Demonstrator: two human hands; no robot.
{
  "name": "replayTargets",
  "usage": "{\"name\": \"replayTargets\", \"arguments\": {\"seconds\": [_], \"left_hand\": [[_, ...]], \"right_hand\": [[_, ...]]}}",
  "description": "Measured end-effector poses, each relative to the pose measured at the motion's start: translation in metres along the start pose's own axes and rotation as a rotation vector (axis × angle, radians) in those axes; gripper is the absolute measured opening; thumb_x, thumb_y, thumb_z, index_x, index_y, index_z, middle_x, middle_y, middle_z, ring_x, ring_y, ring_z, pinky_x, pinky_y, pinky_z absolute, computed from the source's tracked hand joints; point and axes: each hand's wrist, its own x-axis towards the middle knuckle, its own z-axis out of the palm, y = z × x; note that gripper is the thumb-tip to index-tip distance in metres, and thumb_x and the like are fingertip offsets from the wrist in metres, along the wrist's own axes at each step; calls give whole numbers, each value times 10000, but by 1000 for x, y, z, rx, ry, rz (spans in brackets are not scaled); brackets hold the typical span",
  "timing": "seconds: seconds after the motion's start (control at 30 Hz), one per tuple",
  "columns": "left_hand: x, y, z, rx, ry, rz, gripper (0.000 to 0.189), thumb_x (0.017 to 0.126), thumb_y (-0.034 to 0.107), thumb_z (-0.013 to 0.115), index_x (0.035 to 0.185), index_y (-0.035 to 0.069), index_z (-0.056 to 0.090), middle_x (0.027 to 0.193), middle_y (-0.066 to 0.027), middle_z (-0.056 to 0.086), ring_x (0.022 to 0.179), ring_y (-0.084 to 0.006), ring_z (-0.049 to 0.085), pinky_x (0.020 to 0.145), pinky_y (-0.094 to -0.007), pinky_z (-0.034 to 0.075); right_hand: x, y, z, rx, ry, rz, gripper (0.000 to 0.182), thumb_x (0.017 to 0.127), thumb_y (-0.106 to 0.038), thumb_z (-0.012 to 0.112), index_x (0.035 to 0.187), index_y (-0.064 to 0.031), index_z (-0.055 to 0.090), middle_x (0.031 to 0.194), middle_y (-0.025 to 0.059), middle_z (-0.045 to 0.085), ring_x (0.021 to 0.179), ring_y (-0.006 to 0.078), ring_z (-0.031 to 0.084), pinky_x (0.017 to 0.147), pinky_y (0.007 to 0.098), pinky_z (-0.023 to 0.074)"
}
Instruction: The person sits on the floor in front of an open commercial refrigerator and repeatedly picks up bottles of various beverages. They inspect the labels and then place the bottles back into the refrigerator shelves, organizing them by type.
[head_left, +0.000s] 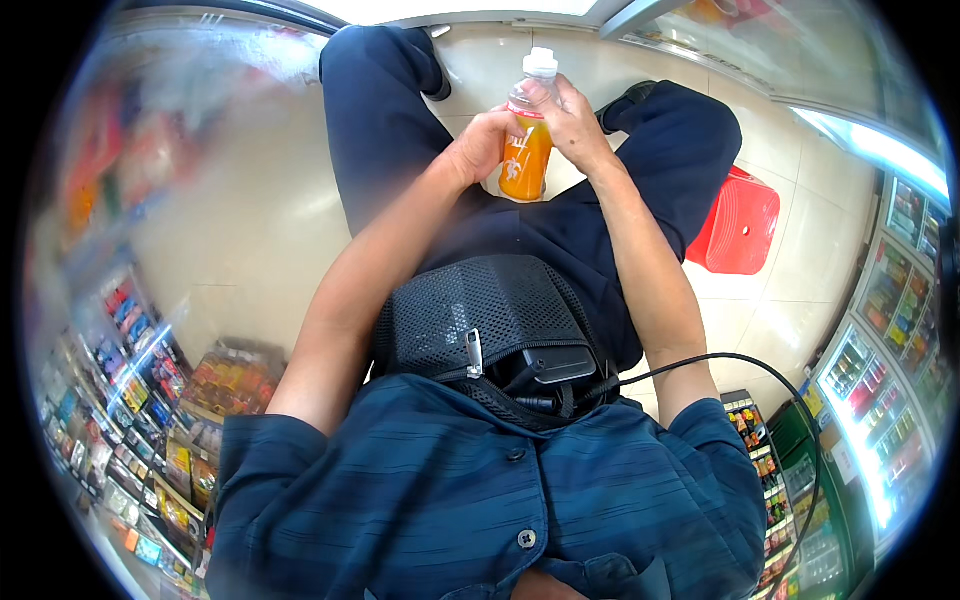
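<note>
A clear plastic bottle of orange drink (530, 161) with a white cap (540, 61) stands out between my spread knees, tilted slightly. My left hand (487, 142) grips its side around the middle, thumb across the front. Higher up, my right hand (574, 124) wraps the shoulder of the bottle, its thumb just below the cap. White markings and a red band show on the bottle; the back of it is hidden by my fingers. At my waist sits a black mesh pouch (480, 300), its zipper partly undone over a dark device (559, 363).
A red plastic stool (739, 225) stands on the tiled floor (247, 247) beside my right leg. Lit drink coolers (874, 420) line the right. Shelves of packaged goods (127, 420) are at the left. A black cable (780, 375) loops from the pouch past my right arm.
</note>
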Motion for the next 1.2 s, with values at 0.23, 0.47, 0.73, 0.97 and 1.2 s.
{"name": "replayTargets", "arguments": {"seconds": [0.23,0.47,0.73,0.97,1.2], "left_hand": [[-3,6,3,-53,-73,-16,545,750,157,576,1271,-1,597,1170,-191,701,1081,-316,671,1019,-451,511],[5,-1,-9,-69,-44,-47,646,717,207,589,1328,-3,563,1242,-220,674,1159,-374,651,1110,-487,463],[-3,4,21,152,14,81,619,825,250,597,1402,51,491,1216,-132,651,1169,-277,640,1073,-440,474],[-1,-5,19,505,136,180,680,870,393,768,1398,80,477,1205,-91,644,1165,-198,630,1041,-390,475],[2,-4,8,491,71,127,538,871,392,778,1268,81,592,1077,-79,718,1042,-184,702,953,-374,540]], "right_hand": [[-3,-15,-11,183,-85,130,510,1069,-495,539,1236,-26,651,1053,90,703,937,136,628,805,271,517],[-5,-21,-9,311,-52,98,453,1051,-454,595,1230,-45,668,1024,61,709,865,99,637,682,232,525],[1,-2,-6,320,84,46,456,1021,-440,654,1201,-26,717,981,50,719,828,93,648,604,233,535],[3,1,-4,275,134,1,460,1003,-424,696,1210,-15,729,967,60,736,838,114,645,745,267,544],[3,-2,-8,280,61,75,488,995,-424,715,1218,10,731,1036,65,741,941,111,642,852,259,517]]}}
